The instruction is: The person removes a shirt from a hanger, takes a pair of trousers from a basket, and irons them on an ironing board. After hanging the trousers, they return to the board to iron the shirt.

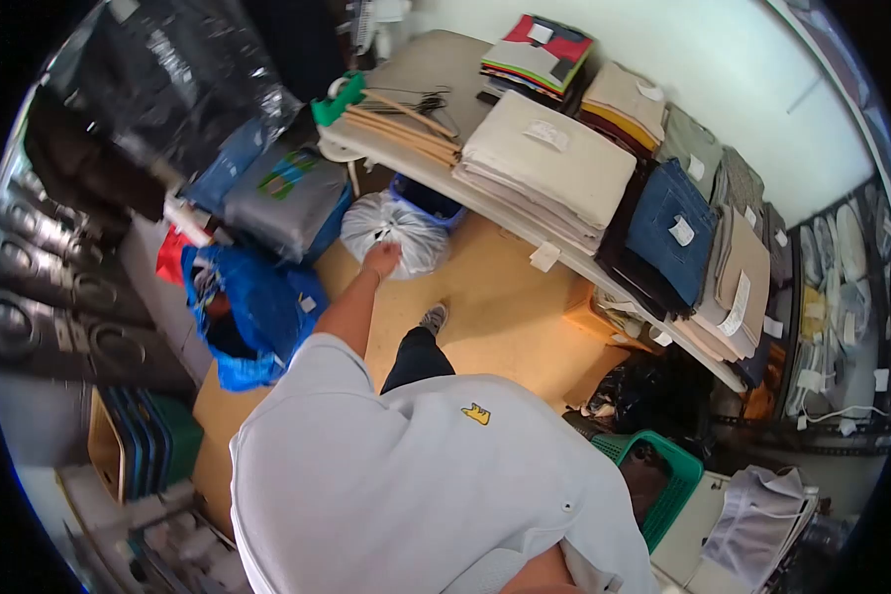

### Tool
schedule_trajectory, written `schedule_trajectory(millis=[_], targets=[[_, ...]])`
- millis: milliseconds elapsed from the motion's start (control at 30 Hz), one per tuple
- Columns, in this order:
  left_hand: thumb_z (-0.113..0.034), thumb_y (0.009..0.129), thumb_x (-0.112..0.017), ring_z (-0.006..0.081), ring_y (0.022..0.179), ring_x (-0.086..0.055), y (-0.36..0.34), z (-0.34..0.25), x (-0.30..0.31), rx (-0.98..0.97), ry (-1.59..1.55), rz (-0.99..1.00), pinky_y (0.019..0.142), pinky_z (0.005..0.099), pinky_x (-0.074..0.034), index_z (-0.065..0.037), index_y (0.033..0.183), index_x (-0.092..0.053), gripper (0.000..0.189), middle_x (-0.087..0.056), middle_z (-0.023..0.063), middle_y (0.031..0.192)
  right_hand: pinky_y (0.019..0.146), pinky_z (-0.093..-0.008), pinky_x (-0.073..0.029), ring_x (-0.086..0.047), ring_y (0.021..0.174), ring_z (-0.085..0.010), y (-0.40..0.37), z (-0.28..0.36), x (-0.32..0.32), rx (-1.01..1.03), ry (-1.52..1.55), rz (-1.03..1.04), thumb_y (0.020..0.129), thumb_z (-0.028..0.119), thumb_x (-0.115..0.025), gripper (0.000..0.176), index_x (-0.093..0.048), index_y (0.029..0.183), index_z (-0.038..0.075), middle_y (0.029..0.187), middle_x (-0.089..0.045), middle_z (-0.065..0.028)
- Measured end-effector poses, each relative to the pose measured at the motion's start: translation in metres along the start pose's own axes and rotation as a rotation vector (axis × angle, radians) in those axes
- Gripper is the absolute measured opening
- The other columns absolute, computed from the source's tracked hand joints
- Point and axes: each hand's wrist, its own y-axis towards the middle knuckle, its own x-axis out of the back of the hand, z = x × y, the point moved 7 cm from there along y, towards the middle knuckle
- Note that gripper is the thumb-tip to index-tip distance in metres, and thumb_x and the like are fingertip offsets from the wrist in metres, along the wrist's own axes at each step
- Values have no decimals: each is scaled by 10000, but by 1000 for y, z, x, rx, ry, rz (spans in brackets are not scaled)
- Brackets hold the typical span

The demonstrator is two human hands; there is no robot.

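Observation:
My left hand (380, 259) reaches forward and down, closed on the knotted top of a white plastic bag (406, 233). The full bag sits on the tan floor, partly under the front edge of a long table (421, 64). Just behind the bag is a blue bin (428, 198). My shoe (433, 319) stands on the floor close to the bag. My right hand is out of view; only a bit of bare arm (544, 579) shows at the bottom edge.
Stacks of folded clothes (549, 163) with paper tags cover the table, with wooden hangers (401, 124) and a green object (339, 99) at its end. A blue bag (252, 307) and grey bag (282, 193) lie left. Washing machines (40, 287) line the left; a green basket (663, 475) stands right.

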Motion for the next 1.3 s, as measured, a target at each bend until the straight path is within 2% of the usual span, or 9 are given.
schedule_trajectory(millis=[133,267,467,567,700,767,867,1100,1300], targets=[[-373,863,-602,152,705,-690,160,-92,23,23,-385,-98,670,282,-529,-53,921,-712,343,-721,63,804,779,-305,-503,-619,844,-172,-13,-23,-15,-194,22,-146,900,193,-588,304,-552,1148,20,904,-642,-82],[-425,888,-514,209,716,-697,299,-130,24,119,4,-105,760,332,-541,-38,993,-706,444,-716,118,837,779,-305,-501,-617,847,-171,-25,-10,-36,-366,147,-276,902,200,-591,307,-551,1149,22,908,-640,-78],[-377,917,-513,175,690,-691,312,-193,32,562,111,124,660,339,-556,19,1100,-657,460,-711,103,858,778,-305,-499,-613,853,-168,-37,21,-63,-471,278,-407,904,210,-596,311,-550,1151,25,914,-637,-72],[-290,900,-508,142,630,-671,336,-165,19,589,150,159,521,295,-538,20,931,-652,343,-688,98,746,778,-305,-498,-611,856,-166,-39,35,-76,-486,303,-433,906,215,-598,314,-550,1152,26,917,-635,-69],[-163,886,-480,170,629,-656,348,-151,3,612,-46,200,540,301,-553,21,992,-597,242,-657,88,727,777,-305,-497,-608,859,-164,-43,40,-95,-490,328,-460,907,222,-601,317,-549,1153,28,921,-633,-65],[-94,880,-495,198,724,-651,351,-141,-10,633,-810,86,564,335,-570,20,967,-562,158,-622,119,884,777,-306,-496,-607,861,-163,-49,38,-108,-499,355,-484,908,225,-603,318,-549,1154,29,923,-632,-63],[-44,871,-427,207,657,-577,352,-140,1,623,-827,111,493,321,-480,-6,842,-496,83,-541,115,840,777,-306,-495,-605,864,-162,-62,29,-137,-514,404,-523,910,230,-605,321,-549,1155,31,926,-631,-60],[-178,897,-388,129,514,-395,275,-262,24,11,-1122,-160,481,261,-353,-116,891,-441,82,-387,7,658,776,-306,-492,-601,870,-158,-115,-2,-226,-505,518,-693,913,242,-610,327,-548,1157,34,933,-627,-53],[-156,883,-407,91,497,-363,-20,-418,-67,-417,-1063,425,437,246,-349,-108,977,-400,106,-409,5,689,776,-306,-490,-597,876,-155,-192,-14,-292,-332,387,-999,915,252,-615,332,-547,1159,37,939,-624,-47]])
